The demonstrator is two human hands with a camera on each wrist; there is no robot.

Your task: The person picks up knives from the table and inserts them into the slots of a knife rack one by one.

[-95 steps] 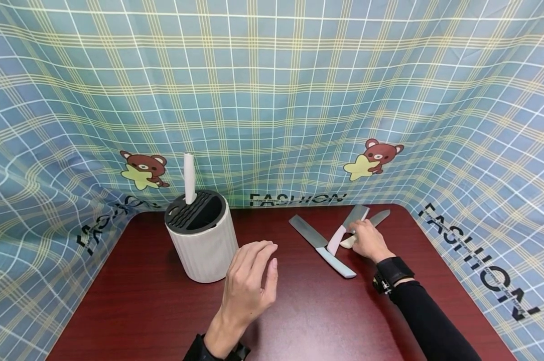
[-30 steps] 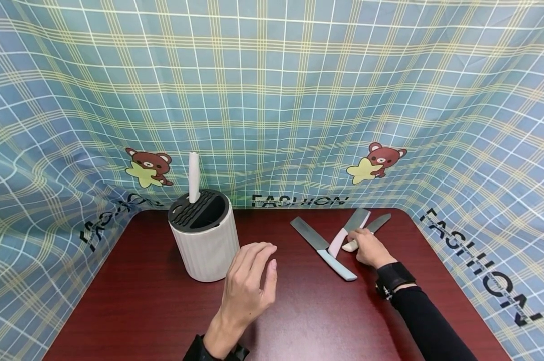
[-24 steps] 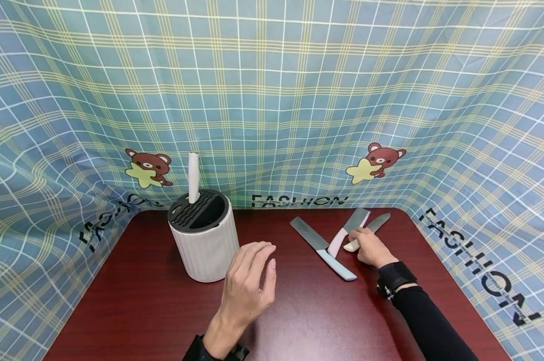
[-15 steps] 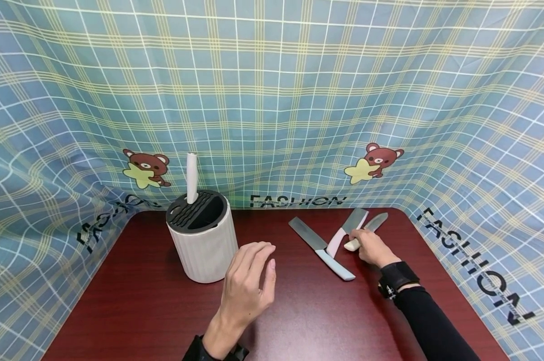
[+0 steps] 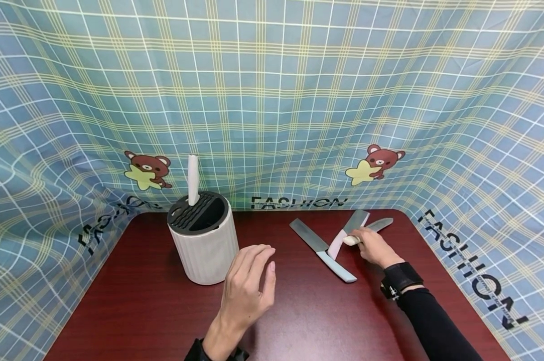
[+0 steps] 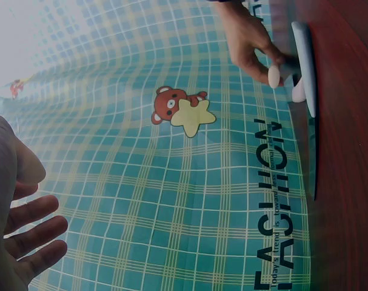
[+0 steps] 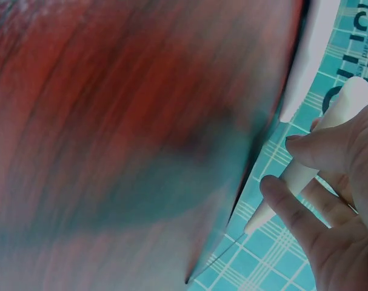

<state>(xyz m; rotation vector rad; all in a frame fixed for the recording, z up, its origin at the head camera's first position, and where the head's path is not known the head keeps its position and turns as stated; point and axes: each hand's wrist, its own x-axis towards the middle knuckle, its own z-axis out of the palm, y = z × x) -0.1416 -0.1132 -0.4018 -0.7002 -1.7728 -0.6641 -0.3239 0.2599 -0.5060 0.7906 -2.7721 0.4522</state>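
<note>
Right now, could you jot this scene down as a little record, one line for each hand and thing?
Right hand: grips the cream-handled knife
Left hand: holds nothing
Blue-handled knife: lies on the table
Pink-handled knife: lies between the blue-handled and cream-handled ones
Holder: white, ribbed, with a black slotted top
In holder: one white handle, standing up
Table: dark reddish-brown
Cloth: blue checked, hanging behind

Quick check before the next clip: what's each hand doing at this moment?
Left hand: open, fingers relaxed, holding nothing.
Right hand: closed on the cream handle of the knife with the narrow pointed blade.
</note>
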